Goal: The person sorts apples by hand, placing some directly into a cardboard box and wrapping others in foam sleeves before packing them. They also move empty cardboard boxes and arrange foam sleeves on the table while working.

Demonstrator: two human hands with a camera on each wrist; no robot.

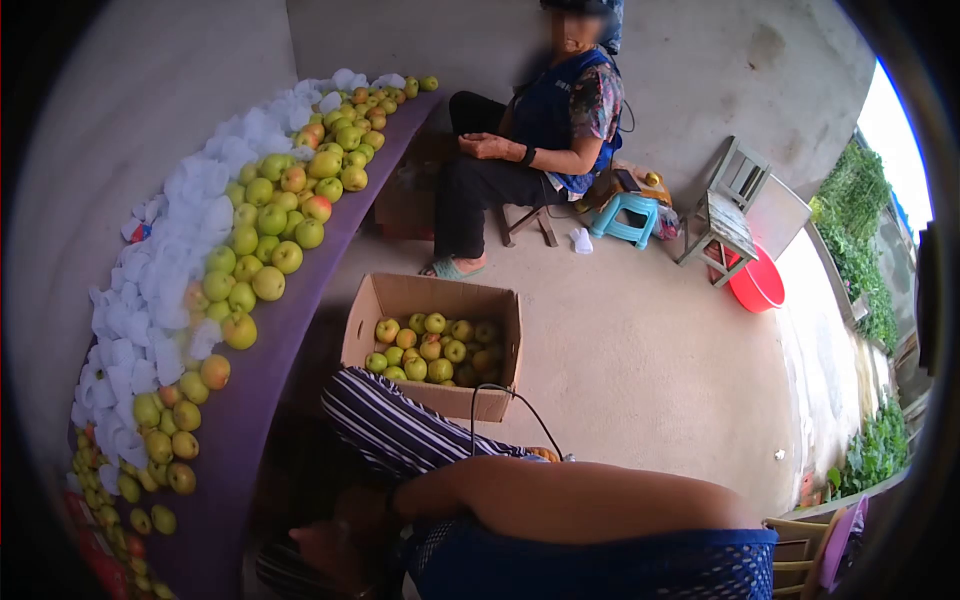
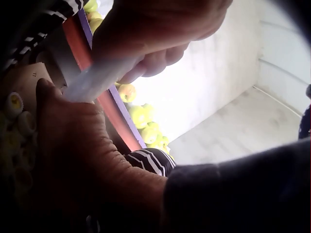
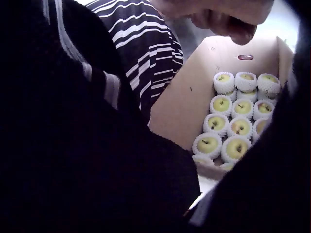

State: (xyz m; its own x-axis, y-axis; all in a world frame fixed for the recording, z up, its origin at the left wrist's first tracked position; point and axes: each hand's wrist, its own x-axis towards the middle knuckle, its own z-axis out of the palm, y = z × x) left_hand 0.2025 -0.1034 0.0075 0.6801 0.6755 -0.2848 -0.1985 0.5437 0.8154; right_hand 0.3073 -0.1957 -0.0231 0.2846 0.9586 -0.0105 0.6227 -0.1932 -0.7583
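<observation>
In the left wrist view, my left hand comes in from the top with its fingers curled on a white foam fruit net. My right hand, below it, pinches the other end between thumb and fingers. The net is slightly blurred, and whether an apple sits inside I cannot tell. The head view shows my right hand dimly, low over striped trousers; the left hand is hidden there. Curled fingers show at the top of the right wrist view, above a carton with rows of net-wrapped apples.
Loose apples and a heap of white foam nets cover much of the purple bench. A cardboard box of bare apples stands on the floor. Beyond sit another person, a blue stool, a chair and a red basin.
</observation>
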